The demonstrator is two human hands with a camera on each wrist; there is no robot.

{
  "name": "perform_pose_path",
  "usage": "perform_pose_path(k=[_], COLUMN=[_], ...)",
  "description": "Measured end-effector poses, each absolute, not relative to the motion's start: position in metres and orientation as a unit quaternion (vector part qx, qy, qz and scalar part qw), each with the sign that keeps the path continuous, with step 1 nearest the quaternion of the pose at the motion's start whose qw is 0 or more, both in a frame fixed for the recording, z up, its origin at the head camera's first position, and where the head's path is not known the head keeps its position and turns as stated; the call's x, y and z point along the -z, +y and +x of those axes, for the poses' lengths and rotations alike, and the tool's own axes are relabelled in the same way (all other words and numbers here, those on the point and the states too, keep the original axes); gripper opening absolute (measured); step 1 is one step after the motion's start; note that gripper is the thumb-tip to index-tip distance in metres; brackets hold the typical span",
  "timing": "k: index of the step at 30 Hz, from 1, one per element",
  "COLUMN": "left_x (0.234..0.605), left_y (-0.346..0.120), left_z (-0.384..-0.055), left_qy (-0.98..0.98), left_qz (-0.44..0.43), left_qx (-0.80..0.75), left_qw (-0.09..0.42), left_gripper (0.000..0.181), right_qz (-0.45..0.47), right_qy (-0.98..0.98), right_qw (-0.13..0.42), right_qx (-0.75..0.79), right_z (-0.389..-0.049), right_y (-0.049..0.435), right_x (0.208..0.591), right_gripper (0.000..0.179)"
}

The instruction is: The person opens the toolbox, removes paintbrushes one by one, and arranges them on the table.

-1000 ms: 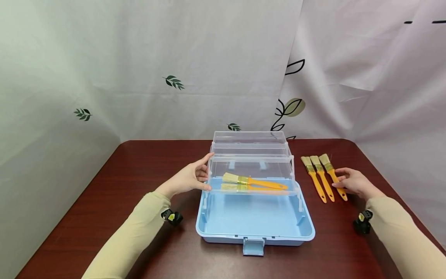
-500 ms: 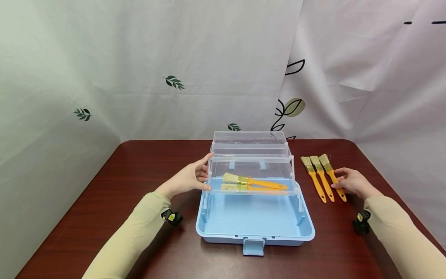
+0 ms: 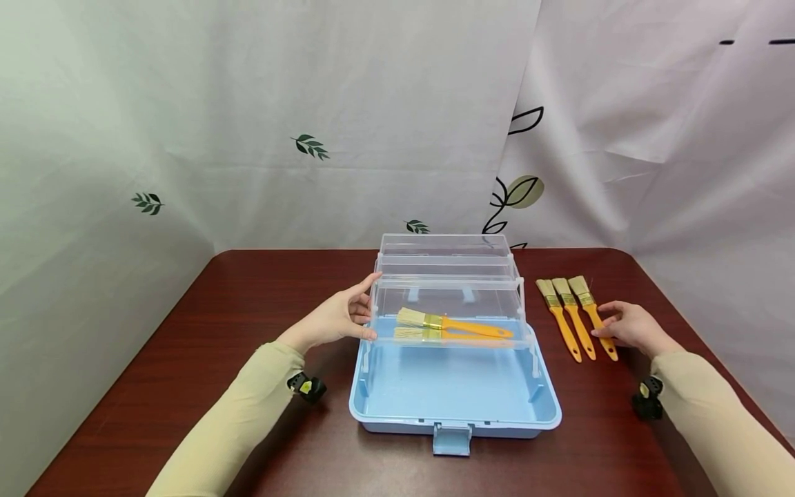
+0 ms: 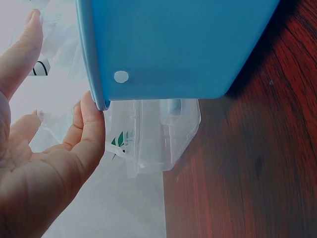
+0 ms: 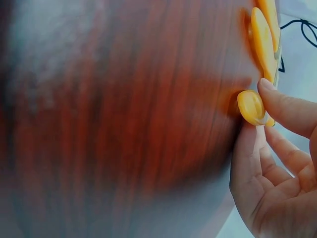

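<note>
A light blue toolbox [image 3: 456, 397] stands with its clear folding trays [image 3: 450, 266] raised. Two paintbrushes with yellow handles [image 3: 475, 326] lie in the front clear tray, bristles to the left. My left hand [image 3: 338, 314] rests against the left side of the trays, thumb and fingers spread; in the left wrist view its fingertips [image 4: 90, 111] are at the blue rim. To the right of the box, three more paintbrushes lie side by side on the table. My right hand [image 3: 633, 326] pinches the handle of the rightmost paintbrush [image 3: 596, 319] between thumb and fingers.
The toolbox's latch flap [image 3: 452, 439] hangs down at the front. The dark red wooden table [image 3: 279, 283] reaches back to a white curtain [image 3: 373, 103] printed with leaves. Its right edge runs close by my right arm [image 3: 720, 404].
My right hand and the rightmost paintbrush have shifted very slightly. My left hand, the toolbox and the other paintbrushes stay as they were.
</note>
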State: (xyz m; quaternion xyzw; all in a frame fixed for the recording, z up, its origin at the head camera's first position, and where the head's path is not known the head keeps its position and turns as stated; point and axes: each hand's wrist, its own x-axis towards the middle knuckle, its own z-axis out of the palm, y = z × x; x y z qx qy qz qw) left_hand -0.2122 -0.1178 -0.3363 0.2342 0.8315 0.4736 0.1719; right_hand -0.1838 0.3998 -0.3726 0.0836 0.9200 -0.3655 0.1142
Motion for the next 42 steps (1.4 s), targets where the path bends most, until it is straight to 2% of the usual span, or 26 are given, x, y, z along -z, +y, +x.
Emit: perform_pose_path(k=[29, 42], left_x=[0.3351, 0.3338], left_y=[-0.1186, -0.1194], left_z=[-0.2125, -0.2105], left_qy=[0.838, 0.833], left_qz=[0.234, 0.249], left_qx=[-0.463, -0.464], left_qw=[0.169, 0.169], left_gripper=[0.107, 0.104], right_qz=[0.08, 0.08], right_qy=[0.915, 0.889], right_qw=[0.075, 0.085], right_qx=[0.389, 0.444], right_z=[-0.1767, -0.1746], right_y=[0.4046, 0.4015], right_x=[0.3727, 0.3705], right_gripper=[0.073, 0.076])
